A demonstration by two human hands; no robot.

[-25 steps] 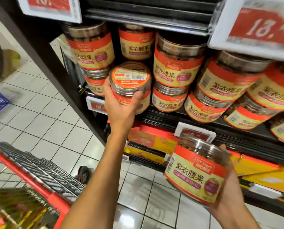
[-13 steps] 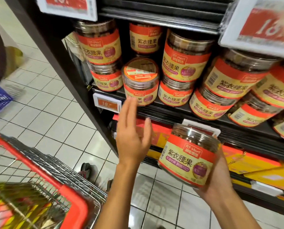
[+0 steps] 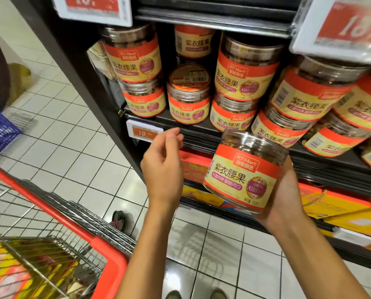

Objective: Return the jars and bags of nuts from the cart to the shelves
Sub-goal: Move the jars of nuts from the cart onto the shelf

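Shop shelf (image 3: pixel 202 128) stacked with nut jars, left hand (image 3: pixel 162 167) empty – fingers loosely curled, right hand (image 3: pixel 286 197) cradling a jar (image 3: pixel 245 171) – fingers wrapped behind.

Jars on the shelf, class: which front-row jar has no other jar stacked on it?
The jar second from the left. Its orange barcoded lid is in plain view, while the neighbouring jars each carry another jar on top.
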